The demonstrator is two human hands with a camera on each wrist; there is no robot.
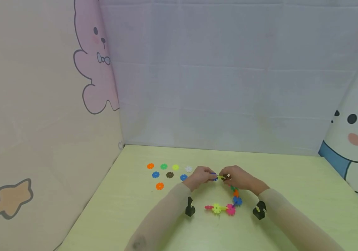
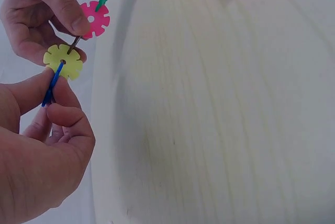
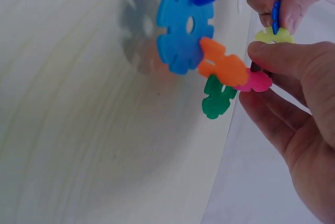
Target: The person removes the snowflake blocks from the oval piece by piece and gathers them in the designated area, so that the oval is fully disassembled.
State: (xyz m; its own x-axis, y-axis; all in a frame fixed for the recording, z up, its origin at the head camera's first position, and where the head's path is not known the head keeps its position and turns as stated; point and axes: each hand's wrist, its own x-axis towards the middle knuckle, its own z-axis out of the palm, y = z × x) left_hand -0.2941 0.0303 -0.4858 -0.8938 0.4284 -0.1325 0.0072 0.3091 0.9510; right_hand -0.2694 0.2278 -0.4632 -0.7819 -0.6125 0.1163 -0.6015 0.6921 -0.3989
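Observation:
My left hand point(image 1: 200, 177) pinches a dark blue notched plastic disc point(image 2: 54, 85) between thumb and forefinger. That blue disc stands edge-on, slotted into a yellow disc point(image 2: 65, 63). On the other side of the yellow one, my right hand point(image 1: 241, 178) grips the chain by a brown disc point(image 1: 225, 177), partly covered by its fingers. A pink disc point(image 3: 256, 80) touches the right fingertips. From there the chain runs through green point(image 3: 217, 98), orange point(image 3: 222, 66) and light blue point(image 3: 180, 30) discs, curving toward me to a yellow disc point(image 1: 216, 208) and a pinkish-red end disc point(image 1: 208, 207).
Left of my left hand, loose discs lie flat on the pale table point(image 1: 119, 223): orange point(image 1: 159, 186), brown point(image 1: 170, 175), white point(image 1: 188, 169), blue point(image 1: 155, 174), green point(image 1: 164, 166) and several more. A white curtain point(image 1: 223, 87) hangs behind the table's far edge.

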